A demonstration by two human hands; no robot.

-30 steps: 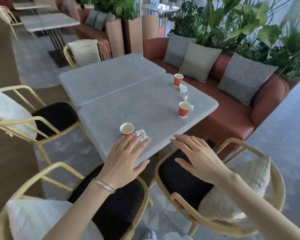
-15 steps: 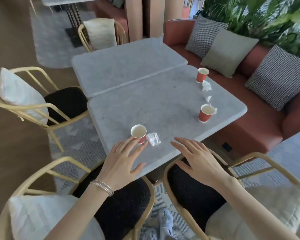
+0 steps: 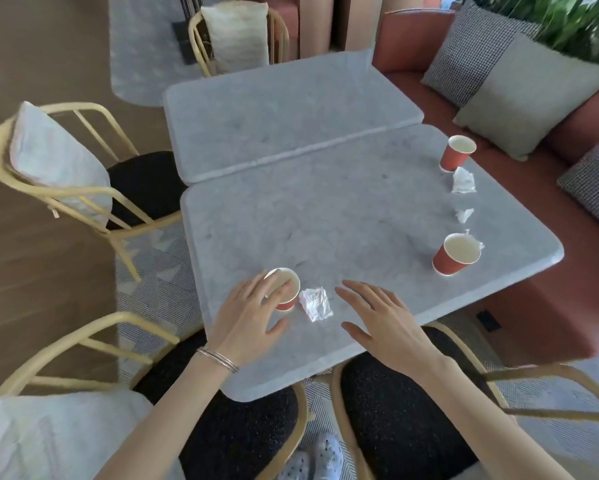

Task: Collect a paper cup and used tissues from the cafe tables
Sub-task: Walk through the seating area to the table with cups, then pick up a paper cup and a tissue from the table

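Our left hand (image 3: 253,315) hides the near cup's (image 3: 286,292) nine o'clock side; whether fingers touch it, we cannot tell. Plants (image 3: 564,19) at one o'clock are blurred.

An upright red paper cup (image 3: 285,292) stands just beside a crumpled white tissue (image 3: 315,304).

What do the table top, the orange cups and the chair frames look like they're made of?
The table top looks like pale grey marble or a marble-look slab: faint veining, matte sheen, rounded corners. The orange cups, like the nearest cup, appear to be paper, with a white inside and a thin rolled rim. The chair frame looks like yellow-painted metal tube, though bent wood is possible.
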